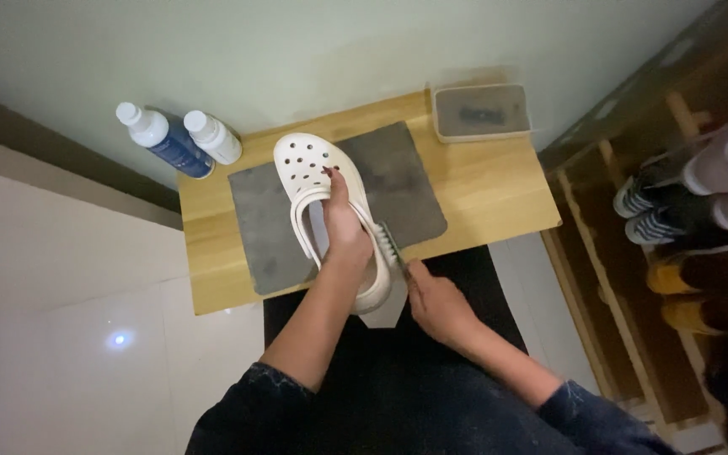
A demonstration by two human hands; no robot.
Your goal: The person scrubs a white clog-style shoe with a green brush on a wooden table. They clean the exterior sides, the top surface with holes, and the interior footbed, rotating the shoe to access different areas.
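Note:
A white clog with holes in its toe (306,165) lies on a grey mat (264,221) on a small wooden table (499,195). My left hand (343,221) rests on top of the clog and holds it down, fingers reaching toward the toe. My right hand (436,302) grips a small brush (389,243) whose bristles touch the clog's right side near the heel. The clog's heel hangs over the table's near edge.
Two white-capped bottles (166,139) (214,137) stand at the table's back left. A clear lidded box (480,111) sits at the back right. A wooden shoe rack (634,278) with several shoes stands to the right. A dark rug (398,379) lies under me.

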